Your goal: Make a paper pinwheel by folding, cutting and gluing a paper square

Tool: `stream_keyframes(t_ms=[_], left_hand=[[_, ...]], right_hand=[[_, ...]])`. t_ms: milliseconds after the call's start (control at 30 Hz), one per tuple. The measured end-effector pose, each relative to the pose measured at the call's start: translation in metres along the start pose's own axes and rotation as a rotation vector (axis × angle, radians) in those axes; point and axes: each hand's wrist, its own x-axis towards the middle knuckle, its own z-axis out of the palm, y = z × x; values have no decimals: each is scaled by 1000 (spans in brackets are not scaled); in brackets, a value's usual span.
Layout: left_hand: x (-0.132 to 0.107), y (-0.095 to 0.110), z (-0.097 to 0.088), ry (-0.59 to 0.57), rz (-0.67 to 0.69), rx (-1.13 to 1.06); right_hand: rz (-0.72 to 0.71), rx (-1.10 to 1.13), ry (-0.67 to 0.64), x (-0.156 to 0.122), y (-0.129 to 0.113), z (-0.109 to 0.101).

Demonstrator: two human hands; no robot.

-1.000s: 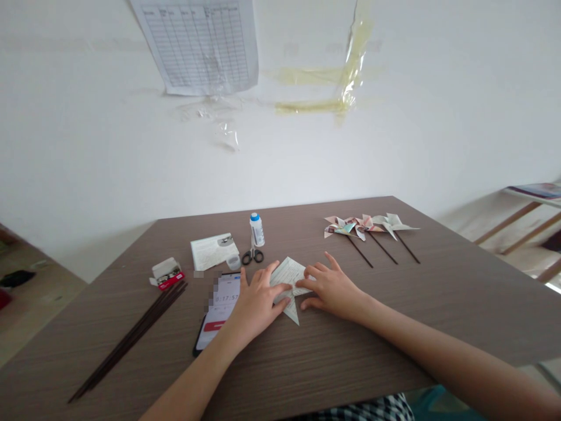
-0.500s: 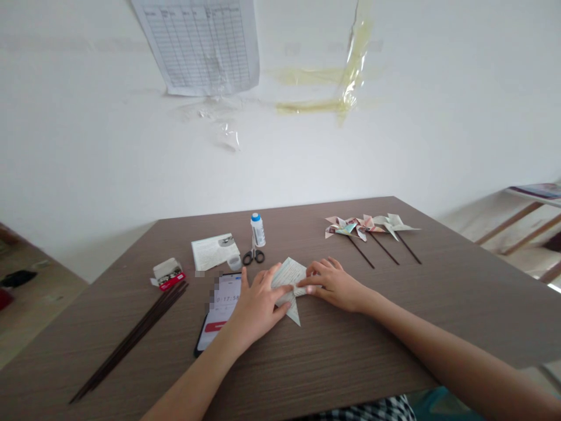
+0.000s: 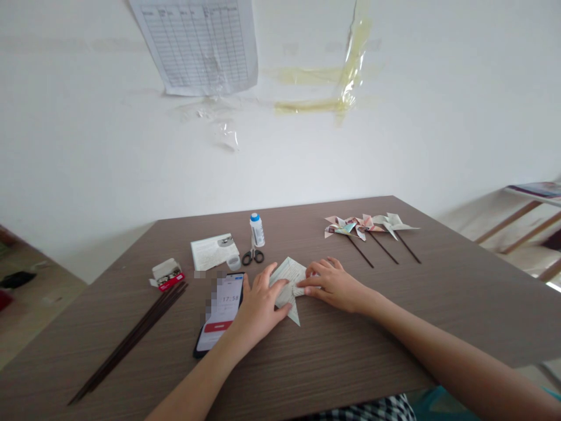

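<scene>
A printed paper pinwheel, cut and partly folded, lies on the table between my hands. My right hand presses a folded flap of it at the middle with closed fingertips. On its left side, my left hand rests with fingers spread; the thumb and some fingertips are at the paper's edge. Its wrist covers part of a phone showing a timer. Just behind the paper lie black-handled scissors, beside a white glue bottle with a blue cap.
Several dark sticks lie at left below a small red-and-white box. A stack of printed paper and a small clear cup stand near the scissors. Three finished pinwheels on sticks lie back right. A wall rises behind the table.
My left hand has shifted slightly left, its index finger and thumb easing away from the paper's middle. My right hand stays on the folded flap.
</scene>
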Motion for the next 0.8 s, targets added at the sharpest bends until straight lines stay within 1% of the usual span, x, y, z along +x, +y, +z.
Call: stream_keyframes(t_ms=[200,367,433,500,600,733,800], left_hand=[[-1,-6,7,49,18,10],[-1,-10,12,120,31,19],[0,-8,12,110,2,25],[1,-7,10,76,-21,29],[1,-5,6,34,-22,23],[1,-5,1,25,-15,17],[1,-4,-1,16,-21,13]], right_hand=[[-6,-42,10,0,-3,-1],[-16,-7,71,-3,-5,3],[2,14,89,-3,-5,5],[4,48,84,-2,-4,7],[-16,90,80,1,1,10],[14,80,174,5,10,12],[29,45,174,5,14,13]])
